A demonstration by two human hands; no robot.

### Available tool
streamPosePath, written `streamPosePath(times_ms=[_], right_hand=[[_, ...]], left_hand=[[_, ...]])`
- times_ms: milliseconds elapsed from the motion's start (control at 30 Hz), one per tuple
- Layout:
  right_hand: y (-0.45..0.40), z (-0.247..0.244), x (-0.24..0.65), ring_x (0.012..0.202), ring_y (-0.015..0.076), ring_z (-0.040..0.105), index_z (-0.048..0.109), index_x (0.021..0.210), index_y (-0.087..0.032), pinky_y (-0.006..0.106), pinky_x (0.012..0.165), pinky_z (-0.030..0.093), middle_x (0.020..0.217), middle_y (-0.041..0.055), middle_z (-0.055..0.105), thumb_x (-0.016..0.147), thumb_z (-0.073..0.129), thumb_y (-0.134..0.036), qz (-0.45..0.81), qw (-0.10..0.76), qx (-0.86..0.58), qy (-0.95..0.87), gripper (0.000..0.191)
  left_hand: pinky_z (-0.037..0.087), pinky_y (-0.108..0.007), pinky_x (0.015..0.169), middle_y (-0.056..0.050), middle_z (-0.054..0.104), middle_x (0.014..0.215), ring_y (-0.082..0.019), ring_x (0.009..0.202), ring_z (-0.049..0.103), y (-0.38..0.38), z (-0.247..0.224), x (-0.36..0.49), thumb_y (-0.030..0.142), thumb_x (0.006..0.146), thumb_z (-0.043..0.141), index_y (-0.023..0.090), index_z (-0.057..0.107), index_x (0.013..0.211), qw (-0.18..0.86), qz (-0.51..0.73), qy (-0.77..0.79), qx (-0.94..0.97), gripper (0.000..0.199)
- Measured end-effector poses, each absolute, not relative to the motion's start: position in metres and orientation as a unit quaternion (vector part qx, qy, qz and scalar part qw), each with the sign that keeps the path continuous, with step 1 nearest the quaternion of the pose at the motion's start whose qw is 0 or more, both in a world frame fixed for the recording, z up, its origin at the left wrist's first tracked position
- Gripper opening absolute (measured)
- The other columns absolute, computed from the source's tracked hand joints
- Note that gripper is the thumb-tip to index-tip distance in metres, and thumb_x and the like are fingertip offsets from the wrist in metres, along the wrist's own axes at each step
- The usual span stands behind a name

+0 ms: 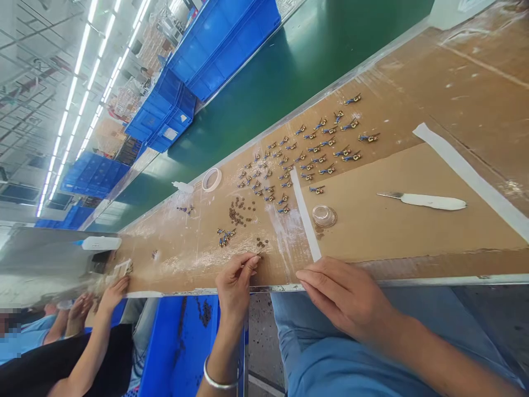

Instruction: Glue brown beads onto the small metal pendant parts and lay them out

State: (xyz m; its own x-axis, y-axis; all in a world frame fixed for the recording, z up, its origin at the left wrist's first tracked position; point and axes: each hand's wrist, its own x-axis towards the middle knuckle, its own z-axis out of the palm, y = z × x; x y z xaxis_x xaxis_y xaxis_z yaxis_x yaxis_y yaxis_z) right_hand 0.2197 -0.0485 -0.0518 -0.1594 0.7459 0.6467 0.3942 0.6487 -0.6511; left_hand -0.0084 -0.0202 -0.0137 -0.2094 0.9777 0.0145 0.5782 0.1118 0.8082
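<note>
**Tiny dark piece (259, 254) pinched over a brown, board-covered worktop (198, 264)**

The left hand (235, 278) pinches the tiny dark piece between thumb and finger, its form too small to make out. The right hand (343, 289) rests near the worktop's edge, fingers close together; their undersides are hidden, so I cannot tell whether it grips anything. Just beyond the left fingertips lies a small cluster of rounded brown bits (262, 242), with a larger scatter of them farther off. Small painted figurines in blue and tan (326, 141), slim and elongated, lie in loose rows beyond both hands, their finer details blurred. The worktop is scuffed and whitish in patches. A clear, round plastic dish (324, 215) sits beside a flat white strip (305, 215). At lower left, a co-worker's arm (88, 355) is cut off by the frame.
</note>
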Motion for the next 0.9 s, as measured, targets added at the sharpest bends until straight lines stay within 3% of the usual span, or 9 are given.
streamPosePath(times_ms=[500,900], right_hand=[[-0.047,-0.053,0.22,0.083,0.0122,0.062,0.061,0.105,-0.014,0.026,0.077,0.054,0.089,0.0042,0.067,0.091,0.055,-0.012,0.164,0.527,-0.383,-0.741,0.016],[-0.046,-0.049,0.22,0.083,0.0137,0.062,0.061,0.103,-0.013,0.028,0.077,0.054,0.086,0.0045,0.067,0.091,0.055,-0.012,0.154,0.533,-0.385,-0.738,0.013]], left_hand=[[0.052,-0.024,0.057,-0.001,0.07,0.069,-0.015,0.062,0.063,-0.019,-0.012,-0.006,0.037,0.077,0.075,0.022,0.077,0.076,0.229,0.309,0.702,0.599,0.015],[0.045,-0.024,0.06,-0.002,0.07,0.067,-0.014,0.059,0.062,-0.023,-0.01,0.016,0.031,0.088,0.063,0.021,0.071,0.073,-0.013,0.201,0.644,0.738,0.019]])
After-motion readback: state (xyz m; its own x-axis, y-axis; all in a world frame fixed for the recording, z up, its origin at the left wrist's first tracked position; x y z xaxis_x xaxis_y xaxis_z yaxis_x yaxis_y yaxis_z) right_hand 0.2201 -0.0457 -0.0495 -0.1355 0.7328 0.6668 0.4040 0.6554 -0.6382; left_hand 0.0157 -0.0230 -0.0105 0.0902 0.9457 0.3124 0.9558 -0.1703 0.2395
